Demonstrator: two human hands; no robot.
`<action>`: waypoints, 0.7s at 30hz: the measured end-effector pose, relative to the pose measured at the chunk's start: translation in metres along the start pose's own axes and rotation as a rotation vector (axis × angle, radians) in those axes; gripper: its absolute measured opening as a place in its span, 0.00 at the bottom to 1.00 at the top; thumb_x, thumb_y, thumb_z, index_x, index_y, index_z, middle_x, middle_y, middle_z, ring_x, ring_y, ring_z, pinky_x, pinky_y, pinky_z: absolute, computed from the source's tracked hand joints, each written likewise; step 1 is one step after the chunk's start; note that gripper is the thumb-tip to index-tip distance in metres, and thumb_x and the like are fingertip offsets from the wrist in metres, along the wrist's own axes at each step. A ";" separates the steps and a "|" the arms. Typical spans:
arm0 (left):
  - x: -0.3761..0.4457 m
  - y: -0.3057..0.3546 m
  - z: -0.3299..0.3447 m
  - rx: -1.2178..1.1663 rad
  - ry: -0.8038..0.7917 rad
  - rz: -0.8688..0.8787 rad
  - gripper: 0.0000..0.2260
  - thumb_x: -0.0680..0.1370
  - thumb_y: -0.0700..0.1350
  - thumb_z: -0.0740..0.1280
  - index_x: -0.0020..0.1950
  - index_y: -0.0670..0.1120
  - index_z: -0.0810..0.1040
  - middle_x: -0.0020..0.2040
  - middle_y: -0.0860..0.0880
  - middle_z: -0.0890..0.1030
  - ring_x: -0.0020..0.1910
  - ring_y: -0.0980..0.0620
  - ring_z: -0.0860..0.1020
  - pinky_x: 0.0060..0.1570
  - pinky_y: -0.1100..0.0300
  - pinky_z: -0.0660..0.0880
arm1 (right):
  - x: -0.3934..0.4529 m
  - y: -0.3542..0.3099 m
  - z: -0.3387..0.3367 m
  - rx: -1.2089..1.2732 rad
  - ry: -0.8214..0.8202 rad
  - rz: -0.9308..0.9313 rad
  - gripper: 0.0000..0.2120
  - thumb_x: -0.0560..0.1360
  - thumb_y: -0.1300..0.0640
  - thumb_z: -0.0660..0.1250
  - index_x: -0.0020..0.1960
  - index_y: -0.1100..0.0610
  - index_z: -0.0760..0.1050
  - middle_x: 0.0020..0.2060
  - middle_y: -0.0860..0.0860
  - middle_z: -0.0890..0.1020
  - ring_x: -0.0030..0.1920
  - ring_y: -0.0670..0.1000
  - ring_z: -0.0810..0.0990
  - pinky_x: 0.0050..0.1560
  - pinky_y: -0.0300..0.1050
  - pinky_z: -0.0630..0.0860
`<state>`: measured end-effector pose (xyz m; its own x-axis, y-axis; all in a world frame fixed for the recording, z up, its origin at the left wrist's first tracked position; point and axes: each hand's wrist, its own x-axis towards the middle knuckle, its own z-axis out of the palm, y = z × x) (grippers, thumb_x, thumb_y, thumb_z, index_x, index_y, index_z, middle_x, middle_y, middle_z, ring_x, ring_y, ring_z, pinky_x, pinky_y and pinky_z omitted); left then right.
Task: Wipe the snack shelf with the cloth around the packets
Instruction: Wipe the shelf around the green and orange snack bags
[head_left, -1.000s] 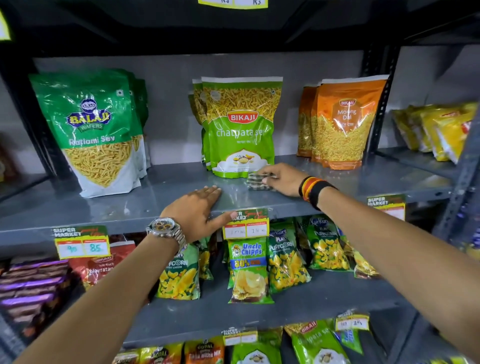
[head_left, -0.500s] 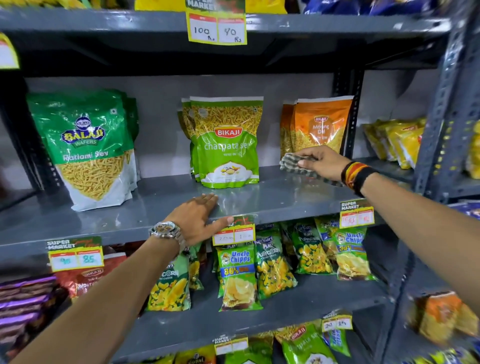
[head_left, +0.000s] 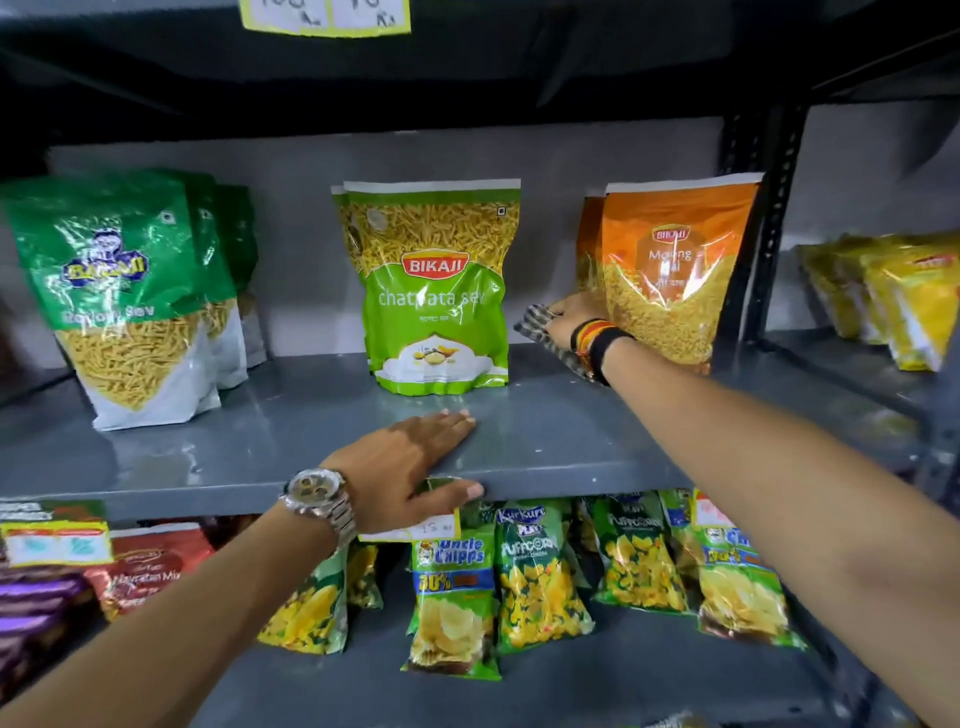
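The grey metal snack shelf (head_left: 291, 441) carries three groups of upright packets: green Balaji sev (head_left: 111, 296) at left, green Bikaji chatpata sev (head_left: 436, 291) in the middle, orange Bikaji moong dal (head_left: 675, 270) at right. My right hand (head_left: 574, 319) holds a checked cloth (head_left: 535, 325) down on the shelf in the gap between the middle and orange packets, close to the orange one. My left hand (head_left: 415, 465) lies flat on the shelf's front edge, fingers together, thumb under the lip.
A dark upright post (head_left: 774, 228) bounds the shelf on the right, with yellow packets (head_left: 893, 301) on the neighbouring shelf. Below hang price tags (head_left: 57, 543) and small chip and puffcorn bags (head_left: 452, 603). A dark shelf closes in overhead.
My right hand and the cloth have gone from in front of the middle packet rightwards and back into the gap beside the orange packets. The left hand has stayed on the shelf edge.
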<state>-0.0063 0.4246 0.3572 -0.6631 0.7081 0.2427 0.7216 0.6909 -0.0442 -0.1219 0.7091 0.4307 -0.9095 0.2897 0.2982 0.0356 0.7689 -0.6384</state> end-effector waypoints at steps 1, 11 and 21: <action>0.000 0.000 0.000 -0.003 0.009 0.006 0.38 0.78 0.71 0.53 0.83 0.53 0.52 0.82 0.54 0.55 0.80 0.55 0.55 0.76 0.62 0.50 | 0.014 0.002 0.009 -0.015 0.006 -0.003 0.13 0.77 0.60 0.60 0.58 0.61 0.76 0.59 0.59 0.78 0.59 0.59 0.77 0.56 0.40 0.74; 0.002 -0.006 0.006 0.013 0.046 0.055 0.38 0.80 0.70 0.56 0.83 0.51 0.53 0.82 0.54 0.55 0.80 0.59 0.52 0.78 0.63 0.50 | 0.111 0.015 0.051 -0.052 -0.173 -0.195 0.14 0.74 0.61 0.66 0.59 0.56 0.79 0.57 0.56 0.82 0.57 0.57 0.80 0.55 0.43 0.76; 0.003 -0.007 0.007 0.003 0.037 0.062 0.38 0.80 0.71 0.54 0.83 0.51 0.52 0.82 0.54 0.56 0.80 0.60 0.52 0.78 0.55 0.57 | 0.107 0.030 0.063 -0.050 -0.363 -0.333 0.15 0.75 0.67 0.65 0.60 0.59 0.80 0.58 0.57 0.82 0.53 0.51 0.81 0.53 0.40 0.77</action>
<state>-0.0145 0.4232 0.3513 -0.6091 0.7438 0.2753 0.7604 0.6463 -0.0636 -0.2445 0.7275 0.3993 -0.9601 -0.1868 0.2082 -0.2698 0.8149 -0.5130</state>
